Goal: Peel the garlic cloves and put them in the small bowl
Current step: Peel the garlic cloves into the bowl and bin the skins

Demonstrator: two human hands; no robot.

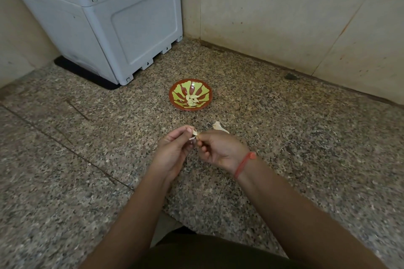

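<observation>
A small red-and-green bowl (pixel 175 94) stands on the speckled granite counter and holds several peeled garlic cloves (pixel 192 100). Nearer to me, both hands meet above the counter. My left hand (pixel 173 150) and my right hand (pixel 220 148) pinch one small garlic clove (pixel 194 134) between their fingertips, with pale skin sticking out from it. A red thread band circles my right wrist. Just behind my right hand, a pale piece of garlic skin (pixel 219 127) lies on the counter.
A large grey plastic appliance (pixel 105 17) on a black mat fills the back left of the counter. Beige tiled walls (pixel 284 17) close the corner behind the bowl. The counter's front edge curves just below my forearms.
</observation>
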